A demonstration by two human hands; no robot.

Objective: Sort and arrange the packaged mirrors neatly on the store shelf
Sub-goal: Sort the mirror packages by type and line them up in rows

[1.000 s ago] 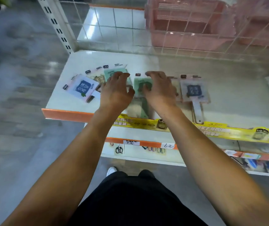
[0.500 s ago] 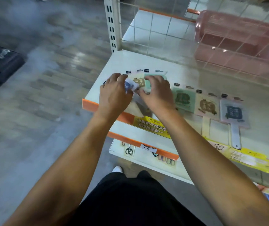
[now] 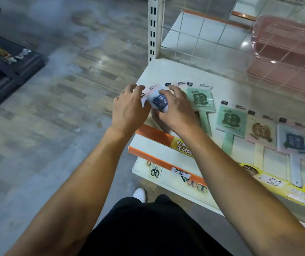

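Shelf [image 3: 166, 74]: white, with an orange front edge; the mirrors are laid flat on it near its left end.
Left hand [image 3: 129, 106]: placed on the left side of the pile, fingers curled over the packet edge; a grip on the blue mirror [image 3: 160, 102] is judged likely.
Right hand [image 3: 177, 109]: placed on the right side of the same packet, fingers bent round it.
Blue mirror: held between both hands, on top of a small pile at the shelf's left corner; how many packets lie beneath cannot be told.
Done: four mirrors are set out to the right, handles toward the front edge — a green one [image 3: 200, 97] just beside the right hand, a second green [image 3: 230, 119], a beige [image 3: 260, 132], and a pink one [image 3: 294, 141].
Left: the pile under the hands is yet to be spread; the four are not quite evenly spaced, so straightening is judged to remain.
Progress: judged to be about midway.
Behind: a wire grid [image 3: 212, 39] and a pink basket [image 3: 286, 52] are seen.
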